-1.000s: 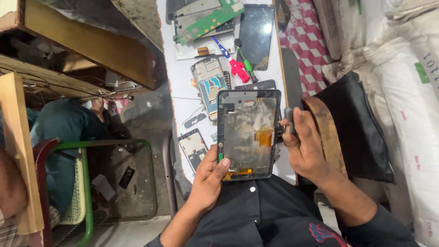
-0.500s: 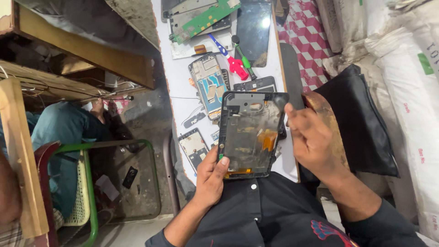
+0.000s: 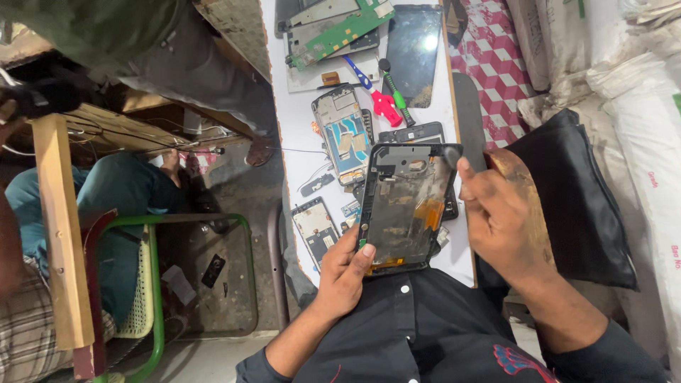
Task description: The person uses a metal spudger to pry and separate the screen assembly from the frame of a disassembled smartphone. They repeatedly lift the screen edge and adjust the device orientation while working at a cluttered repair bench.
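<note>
Head view, left hand (image 3: 345,273) fingers grasping opened phone frame (image 3: 404,209), right hand (image 3: 500,220) fingers pinching its top corner

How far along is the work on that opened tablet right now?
Done: the tablet frame is already opened, its inner face bare with an orange flex ribbon showing. In hand: the left hand grips the frame's lower left edge, while the right hand is at its upper right corner. Left: a green circuit board, dark screen panel and stripped phone frame lie separate on the white table.
</note>
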